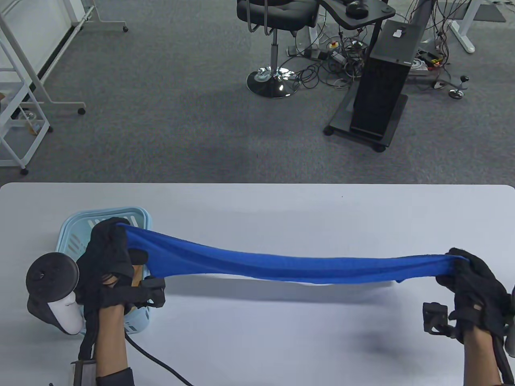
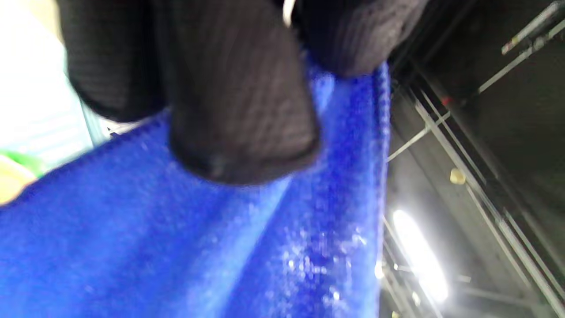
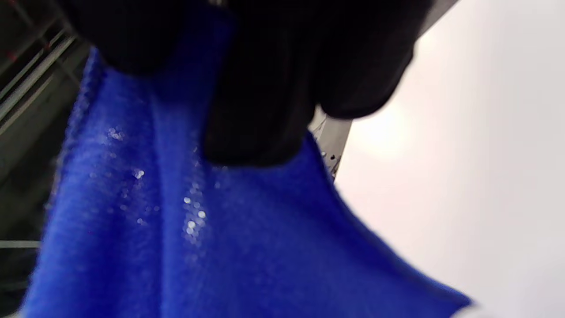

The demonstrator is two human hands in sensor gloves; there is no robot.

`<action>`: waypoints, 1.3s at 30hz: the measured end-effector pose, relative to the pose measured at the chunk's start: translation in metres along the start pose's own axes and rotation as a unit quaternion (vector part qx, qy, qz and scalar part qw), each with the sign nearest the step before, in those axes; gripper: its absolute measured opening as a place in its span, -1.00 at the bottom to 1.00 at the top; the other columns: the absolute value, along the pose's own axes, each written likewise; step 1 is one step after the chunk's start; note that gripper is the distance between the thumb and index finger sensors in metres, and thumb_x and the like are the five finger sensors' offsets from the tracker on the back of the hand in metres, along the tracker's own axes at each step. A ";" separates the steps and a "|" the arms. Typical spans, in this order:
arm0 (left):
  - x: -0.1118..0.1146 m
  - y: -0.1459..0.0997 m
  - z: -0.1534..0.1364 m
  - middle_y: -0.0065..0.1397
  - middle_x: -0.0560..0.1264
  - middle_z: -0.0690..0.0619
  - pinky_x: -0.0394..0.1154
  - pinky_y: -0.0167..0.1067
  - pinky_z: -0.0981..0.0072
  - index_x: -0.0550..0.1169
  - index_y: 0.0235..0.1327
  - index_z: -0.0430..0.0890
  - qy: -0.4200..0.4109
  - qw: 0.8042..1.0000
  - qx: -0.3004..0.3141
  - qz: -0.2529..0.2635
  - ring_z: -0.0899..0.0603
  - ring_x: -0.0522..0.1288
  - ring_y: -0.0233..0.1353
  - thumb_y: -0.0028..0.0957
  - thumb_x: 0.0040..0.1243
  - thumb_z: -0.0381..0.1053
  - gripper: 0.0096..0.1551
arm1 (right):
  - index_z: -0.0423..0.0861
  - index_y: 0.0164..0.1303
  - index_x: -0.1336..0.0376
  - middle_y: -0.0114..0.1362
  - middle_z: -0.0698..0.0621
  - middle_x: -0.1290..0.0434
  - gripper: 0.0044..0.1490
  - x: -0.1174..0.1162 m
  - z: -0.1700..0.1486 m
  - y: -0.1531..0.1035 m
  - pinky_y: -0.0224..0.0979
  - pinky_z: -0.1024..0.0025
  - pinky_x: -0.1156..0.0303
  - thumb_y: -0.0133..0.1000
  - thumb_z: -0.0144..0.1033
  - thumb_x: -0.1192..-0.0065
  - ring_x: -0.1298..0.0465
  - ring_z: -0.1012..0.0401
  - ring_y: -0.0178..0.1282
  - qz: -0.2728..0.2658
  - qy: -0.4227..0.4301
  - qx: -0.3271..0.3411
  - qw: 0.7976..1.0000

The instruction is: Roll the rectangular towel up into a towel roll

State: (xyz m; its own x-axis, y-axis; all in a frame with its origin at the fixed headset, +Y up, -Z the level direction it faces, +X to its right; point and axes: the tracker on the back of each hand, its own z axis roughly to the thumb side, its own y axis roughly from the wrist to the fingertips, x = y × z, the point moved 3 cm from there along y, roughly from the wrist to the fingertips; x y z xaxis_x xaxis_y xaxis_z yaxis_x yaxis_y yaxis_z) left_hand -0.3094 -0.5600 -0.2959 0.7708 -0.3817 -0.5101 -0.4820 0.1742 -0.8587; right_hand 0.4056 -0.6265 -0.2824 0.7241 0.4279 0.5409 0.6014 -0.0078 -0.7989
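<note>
A blue towel (image 1: 281, 267) hangs stretched in the air above the white table (image 1: 281, 209), sagging a little in the middle. My left hand (image 1: 110, 249) grips its left end over a basket. My right hand (image 1: 468, 269) grips the right end near the table's right edge. In the left wrist view gloved fingers (image 2: 238, 101) curl over the blue towel (image 2: 176, 247). The right wrist view shows dark fingers (image 3: 260, 97) clamped on the towel (image 3: 176, 247), which fills the lower half. The towel casts a long shadow on the tabletop.
A light blue plastic basket (image 1: 80, 229) stands on the table under my left hand, partly hidden by the hand and its tracker (image 1: 54, 289). Beyond the table's far edge are grey carpet, a black office chair (image 1: 277, 24), a black stand (image 1: 382, 92) and white racks.
</note>
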 end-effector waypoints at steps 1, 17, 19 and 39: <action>0.004 0.000 0.002 0.23 0.66 -0.24 0.70 -0.26 0.13 0.73 0.05 0.04 0.002 1.000 0.006 -0.008 0.14 0.78 -0.53 -0.04 0.23 0.07 -0.56 | 0.04 0.02 -0.50 0.30 -0.05 -0.40 -0.43 -0.003 0.002 -0.001 0.09 0.16 -0.56 -0.16 -0.10 -0.22 -0.66 0.28 -0.24 0.009 -0.014 0.002 1.000; 0.042 0.021 0.023 0.39 0.55 -0.25 0.40 0.29 -0.15 0.57 0.18 -0.01 -0.170 0.982 0.025 -0.079 -0.16 0.67 0.32 0.01 0.10 0.01 -0.53 | 0.13 0.15 -0.35 0.43 0.06 -0.31 -0.43 -0.027 0.038 0.011 0.46 0.21 -0.40 -0.10 -0.08 -0.10 -0.51 0.25 0.38 0.079 0.173 0.075 0.979; 0.034 0.018 0.022 0.43 0.51 -0.24 0.36 0.32 -0.13 0.55 0.19 -0.04 -0.200 0.976 0.029 -0.080 -0.16 0.63 0.36 0.02 0.09 0.01 -0.53 | 0.11 0.14 -0.36 0.43 0.05 -0.32 -0.43 -0.022 0.043 0.007 0.46 0.21 -0.40 -0.10 -0.09 -0.11 -0.52 0.24 0.37 0.076 0.178 0.076 0.978; 0.049 0.005 0.004 0.27 0.64 -0.25 0.63 -0.01 -0.06 0.60 0.18 0.06 -0.039 0.992 0.023 -0.120 -0.08 0.84 -0.07 0.01 0.22 0.00 -0.56 | 0.06 0.12 -0.42 0.42 -0.03 -0.33 -0.42 -0.058 0.071 0.005 0.44 0.06 -0.37 -0.12 -0.12 -0.19 -0.52 0.13 0.37 0.099 -0.072 0.114 0.986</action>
State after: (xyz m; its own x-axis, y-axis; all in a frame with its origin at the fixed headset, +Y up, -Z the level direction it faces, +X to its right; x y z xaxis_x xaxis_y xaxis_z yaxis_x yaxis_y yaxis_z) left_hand -0.2727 -0.5744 -0.3254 0.8920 -0.3453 -0.2916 -0.2630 0.1281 -0.9563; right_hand 0.3419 -0.5871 -0.3366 0.7542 0.5631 0.3379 0.3494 0.0916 -0.9325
